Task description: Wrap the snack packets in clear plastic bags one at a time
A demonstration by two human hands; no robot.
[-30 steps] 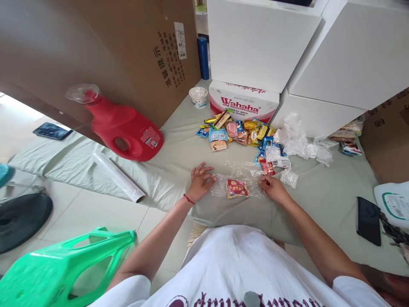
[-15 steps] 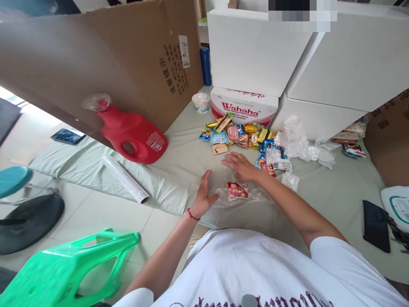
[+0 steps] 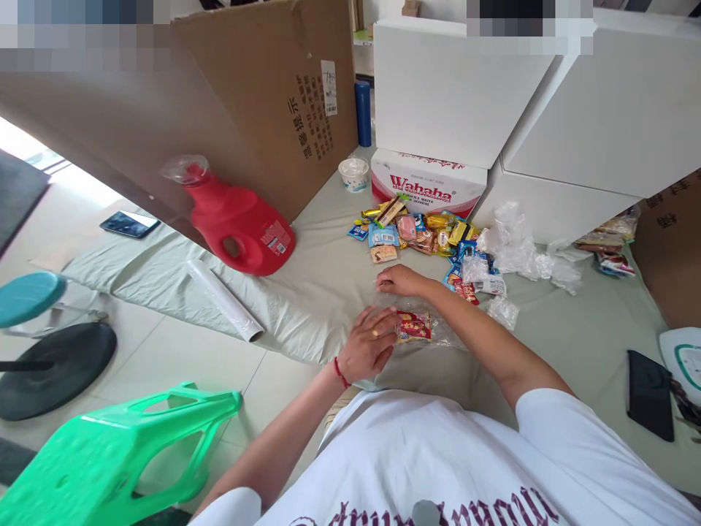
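A small red and yellow snack packet [image 3: 415, 326] lies on clear plastic film [image 3: 446, 337] in front of me. My left hand [image 3: 369, 342] is just left of the packet, its fingers stretched out flat over the film, the fingertips at the packet's left edge. Beyond the packet, my right hand [image 3: 404, 280] is closed in a pinch at the film's far left part; the fingertips are partly hidden. Farther back, a light blue packaged snack [image 3: 383, 245] rests at the near side of a pile of mixed snack packets [image 3: 438, 232].
Crumpled clear plastic [image 3: 515, 248] lies right of the pile. Behind stand a Wahaha carton [image 3: 427, 183] and white boxes [image 3: 460, 88]. To the left are a red jug [image 3: 246, 230], a roll of film [image 3: 224, 301] and a paper cup [image 3: 353, 175]. A green stool [image 3: 109, 453] stands on the floor.
My left hand has moved right and turned palm down, up to the packet. My right hand has drawn a little left, its spread fingers closing into a pinch. The view has shifted slightly.
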